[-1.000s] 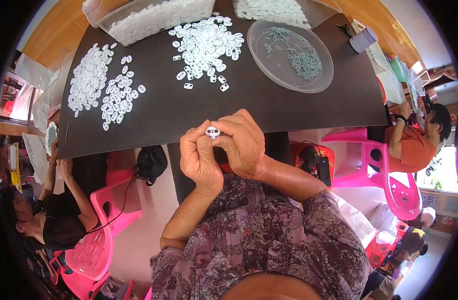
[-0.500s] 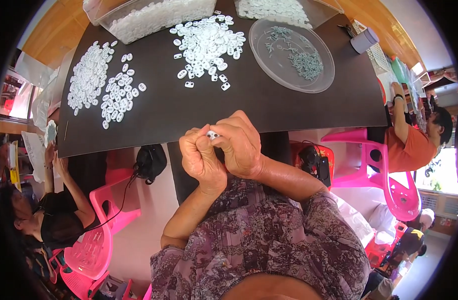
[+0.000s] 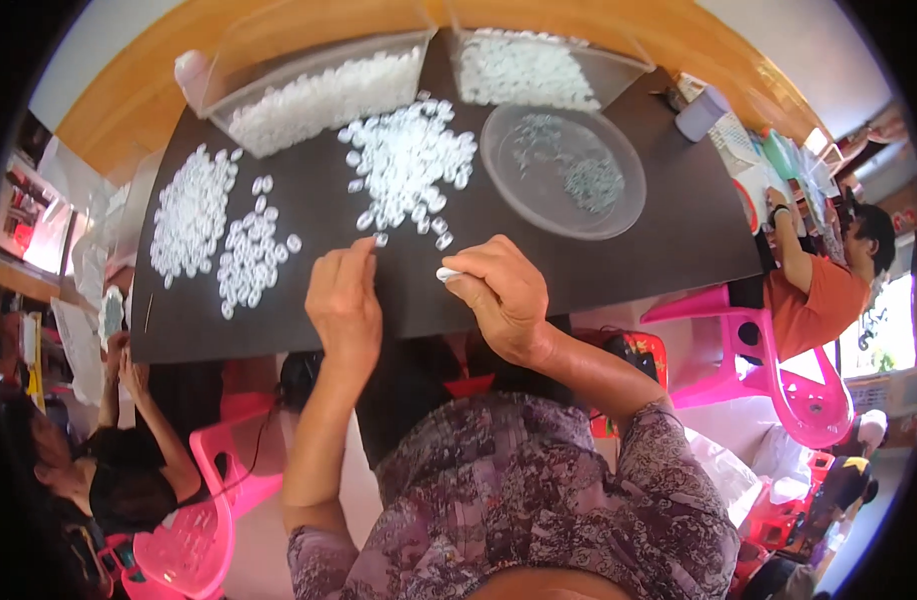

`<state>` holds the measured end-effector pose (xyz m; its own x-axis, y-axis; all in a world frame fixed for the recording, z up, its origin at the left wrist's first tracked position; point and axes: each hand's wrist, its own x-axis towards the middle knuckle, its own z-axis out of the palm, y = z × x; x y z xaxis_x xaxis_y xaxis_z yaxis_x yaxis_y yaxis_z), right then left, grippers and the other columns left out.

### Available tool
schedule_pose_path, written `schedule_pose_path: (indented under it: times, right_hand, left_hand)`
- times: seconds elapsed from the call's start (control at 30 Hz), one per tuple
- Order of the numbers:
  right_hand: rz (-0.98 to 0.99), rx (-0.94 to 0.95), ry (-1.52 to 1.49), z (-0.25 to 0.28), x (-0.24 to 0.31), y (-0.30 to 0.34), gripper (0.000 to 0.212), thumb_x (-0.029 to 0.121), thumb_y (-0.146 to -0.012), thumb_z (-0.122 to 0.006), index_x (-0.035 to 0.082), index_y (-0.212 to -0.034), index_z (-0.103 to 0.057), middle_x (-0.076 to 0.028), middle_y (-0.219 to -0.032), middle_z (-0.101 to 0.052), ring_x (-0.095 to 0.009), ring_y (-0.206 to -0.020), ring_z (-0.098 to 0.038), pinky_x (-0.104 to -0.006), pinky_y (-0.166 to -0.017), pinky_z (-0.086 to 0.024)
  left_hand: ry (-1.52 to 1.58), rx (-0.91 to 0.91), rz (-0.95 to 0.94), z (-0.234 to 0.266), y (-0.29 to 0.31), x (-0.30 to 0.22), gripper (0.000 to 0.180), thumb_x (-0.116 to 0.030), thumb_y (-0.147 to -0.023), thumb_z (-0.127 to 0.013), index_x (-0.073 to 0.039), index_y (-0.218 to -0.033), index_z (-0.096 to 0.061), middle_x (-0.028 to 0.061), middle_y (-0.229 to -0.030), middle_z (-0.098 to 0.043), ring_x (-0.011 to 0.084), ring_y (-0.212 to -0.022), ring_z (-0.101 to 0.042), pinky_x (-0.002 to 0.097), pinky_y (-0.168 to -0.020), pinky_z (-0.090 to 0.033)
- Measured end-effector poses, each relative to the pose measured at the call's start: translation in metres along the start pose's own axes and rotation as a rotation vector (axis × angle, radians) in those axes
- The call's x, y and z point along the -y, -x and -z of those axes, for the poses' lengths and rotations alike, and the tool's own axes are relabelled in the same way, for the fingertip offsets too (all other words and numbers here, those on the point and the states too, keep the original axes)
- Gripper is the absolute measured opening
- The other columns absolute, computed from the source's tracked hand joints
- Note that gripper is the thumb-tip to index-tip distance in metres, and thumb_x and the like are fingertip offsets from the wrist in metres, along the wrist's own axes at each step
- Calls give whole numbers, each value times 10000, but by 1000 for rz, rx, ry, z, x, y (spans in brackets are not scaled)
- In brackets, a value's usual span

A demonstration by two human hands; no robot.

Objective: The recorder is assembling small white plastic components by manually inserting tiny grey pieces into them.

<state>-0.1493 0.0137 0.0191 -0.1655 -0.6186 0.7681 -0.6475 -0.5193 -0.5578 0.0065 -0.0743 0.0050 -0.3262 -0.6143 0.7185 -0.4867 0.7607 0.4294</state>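
Note:
My right hand (image 3: 504,295) pinches a small white oval plastic piece (image 3: 447,274) between thumb and forefinger, just over the table's near part. My left hand (image 3: 345,305) is apart from it, back of the hand up, its fingers reaching forward. Its fingertips are right beside a loose small white two-holed piece (image 3: 381,240), and nothing shows held in them. Beyond lies the middle pile of white plastic pieces (image 3: 409,160). To the left are a larger heap of white oval pieces (image 3: 194,212) and a smaller heap (image 3: 249,258).
Two clear bins of white pieces (image 3: 324,95) (image 3: 524,72) stand at the table's far side. A round clear tray (image 3: 539,205) holds small grey-green pins (image 3: 593,186). A grey-lilac cup (image 3: 702,113) stands far right. People sit at both sides, near pink chairs (image 3: 809,395).
My hands were together around a small white piece; now they are apart. The left has moved forward and left to the pile's near edge, while the right keeps a piece. The view has tilted up.

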Motion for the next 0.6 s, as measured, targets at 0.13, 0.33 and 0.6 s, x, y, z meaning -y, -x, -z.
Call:
schedule_pose_path:
  times: [0.13, 0.33, 0.6]
  right_hand:
    - [-102, 43, 124, 20, -6, -37, 169, 12, -752, -650, 18, -920, -635, -83, -773, -609, -186, -668, -541, -287, -604, -437]
    - [-178, -114, 205, 47, -42, -129, 170, 109, -781, -637, 18, -923, -654, -101, -835, -635, -176, -738, -584, -260, -688, -451]
    - [82, -144, 770, 79, -158, -215, 188, 146, -735, -612, 57, -891, -667, -147, -829, -646, -320, -783, -605, -400, -714, -464]
  left_hand:
    - [-150, 119, -79, -18, -7, 25, 136, 9, -726, -623, -39, -853, -611, 103, -751, -530, 280, -718, -527, 379, -598, -432]
    - [-188, 189, -87, -23, -9, 25, 106, -14, -677, -656, -46, -742, -578, 83, -745, -508, 268, -730, -518, 384, -595, -429]
    - [-19, 164, -99, -23, -11, 14, 150, 23, -678, -652, -49, -754, -545, 91, -715, -513, 280, -703, -521, 380, -589, -422]
